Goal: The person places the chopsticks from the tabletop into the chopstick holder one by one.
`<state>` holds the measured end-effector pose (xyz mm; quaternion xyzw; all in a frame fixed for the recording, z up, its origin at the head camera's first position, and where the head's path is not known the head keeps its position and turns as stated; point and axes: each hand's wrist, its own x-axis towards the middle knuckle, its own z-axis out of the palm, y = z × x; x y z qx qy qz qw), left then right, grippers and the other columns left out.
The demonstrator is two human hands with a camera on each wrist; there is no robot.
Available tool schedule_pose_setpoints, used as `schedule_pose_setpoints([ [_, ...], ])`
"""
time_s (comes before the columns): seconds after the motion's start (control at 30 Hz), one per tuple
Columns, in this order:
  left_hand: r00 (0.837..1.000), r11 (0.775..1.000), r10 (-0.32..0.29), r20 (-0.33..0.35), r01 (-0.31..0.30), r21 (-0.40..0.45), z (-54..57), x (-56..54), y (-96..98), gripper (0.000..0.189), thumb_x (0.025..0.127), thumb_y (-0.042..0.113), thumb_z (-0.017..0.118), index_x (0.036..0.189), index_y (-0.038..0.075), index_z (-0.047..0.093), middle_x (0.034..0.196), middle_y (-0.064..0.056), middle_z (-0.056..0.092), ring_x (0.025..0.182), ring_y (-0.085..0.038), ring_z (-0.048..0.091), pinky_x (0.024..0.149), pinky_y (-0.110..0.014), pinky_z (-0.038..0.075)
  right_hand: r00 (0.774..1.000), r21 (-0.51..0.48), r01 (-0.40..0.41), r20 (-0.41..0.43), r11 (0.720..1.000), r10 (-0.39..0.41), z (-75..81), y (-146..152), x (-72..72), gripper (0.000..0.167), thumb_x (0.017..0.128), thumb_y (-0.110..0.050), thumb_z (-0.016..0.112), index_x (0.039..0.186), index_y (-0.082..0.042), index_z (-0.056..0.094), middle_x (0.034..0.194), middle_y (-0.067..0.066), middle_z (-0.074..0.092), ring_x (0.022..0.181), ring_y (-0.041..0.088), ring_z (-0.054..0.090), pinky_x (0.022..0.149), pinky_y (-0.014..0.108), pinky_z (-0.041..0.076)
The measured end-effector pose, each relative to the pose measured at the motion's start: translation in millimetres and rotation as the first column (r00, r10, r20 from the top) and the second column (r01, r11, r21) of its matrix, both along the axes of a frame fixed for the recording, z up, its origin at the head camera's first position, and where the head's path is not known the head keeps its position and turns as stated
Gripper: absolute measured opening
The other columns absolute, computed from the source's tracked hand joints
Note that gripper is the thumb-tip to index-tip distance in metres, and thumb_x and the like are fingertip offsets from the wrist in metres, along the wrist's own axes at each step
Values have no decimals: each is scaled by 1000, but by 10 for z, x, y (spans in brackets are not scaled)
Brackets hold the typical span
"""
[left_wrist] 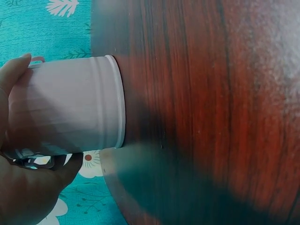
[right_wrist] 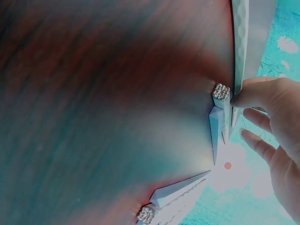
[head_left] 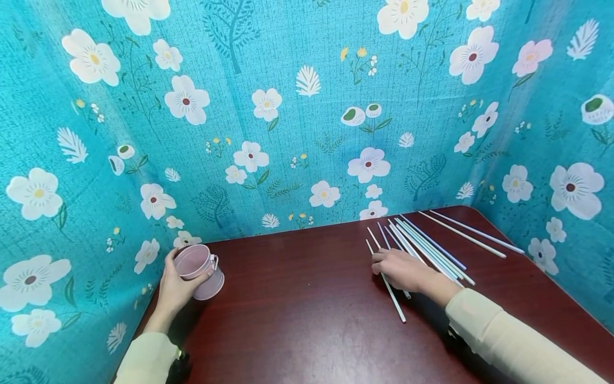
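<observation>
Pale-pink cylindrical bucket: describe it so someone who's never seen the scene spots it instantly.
In the head view, find the dark reddish-brown table below the turquoise cloth with white flowers. At its left side, the person's bare left hand grips the pale-pink cylindrical bucket. It alone is hollow and round-mouthed; its neighbours are thin, straight, pastel sticks at right.

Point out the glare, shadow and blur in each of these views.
Head view: pale glare on the near part of the tabletop; left wrist view: left hand dark in shade, shading on the pink bucket, a broad shadow below and whitish glare at upper right; right wrist view: hazy, smeared wood grain, while the ends of the sticks look clearer.
</observation>
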<state>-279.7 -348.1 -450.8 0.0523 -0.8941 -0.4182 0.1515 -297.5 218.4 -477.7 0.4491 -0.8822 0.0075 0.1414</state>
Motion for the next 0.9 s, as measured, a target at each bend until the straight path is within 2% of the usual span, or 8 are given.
schedule_pose_setpoints([
  [0.3, 1000, 1000, 6, -3, -6, -20, -13, -24, -13, 114, 81, 31, 89, 162, 14, 11, 154, -25, 34, 138, -46, 34, 102, -69, 42, 1000, 39, -3, 9, 999, 3, 9, -53, -10, 21, 79, 3, 78, 81, -17, 73, 81, -5, 56, 78, 16, 55, 65, 30, 49],
  [0.53, 1000, 1000, 10, 2, -10, -15, -22, -16, -9, 113, 80, 35, 89, 161, 15, 13, 153, -23, 36, 137, -45, 36, 101, -68, 44, 1000, 72, 6, -23, 997, -4, 6, -98, -2, 20, 79, 1, 80, 79, -18, 72, 81, -4, 55, 77, 18, 56, 63, 32, 49],
  [0.73, 1000, 1000, 12, 16, -12, -6, -34, 16, -12, 113, 78, 37, 90, 160, 10, 17, 151, -24, 39, 135, -45, 39, 103, -66, 43, 995, 174, -6, -92, 985, 23, 14, -156, -11, 21, 77, 4, 78, 80, -17, 73, 81, -2, 58, 83, 23, 62, 68, 37, 53],
  [0.9, 1000, 1000, -5, 29, 5, 1, -9, 30, 9, 111, 79, 36, 90, 159, 8, 18, 151, -24, 39, 135, -44, 39, 104, -65, 43, 978, 278, -18, -194, 961, 75, 38, -194, -16, 20, 77, -2, 81, 79, -19, 71, 82, -3, 60, 76, 18, 56, 62, 32, 49],
])
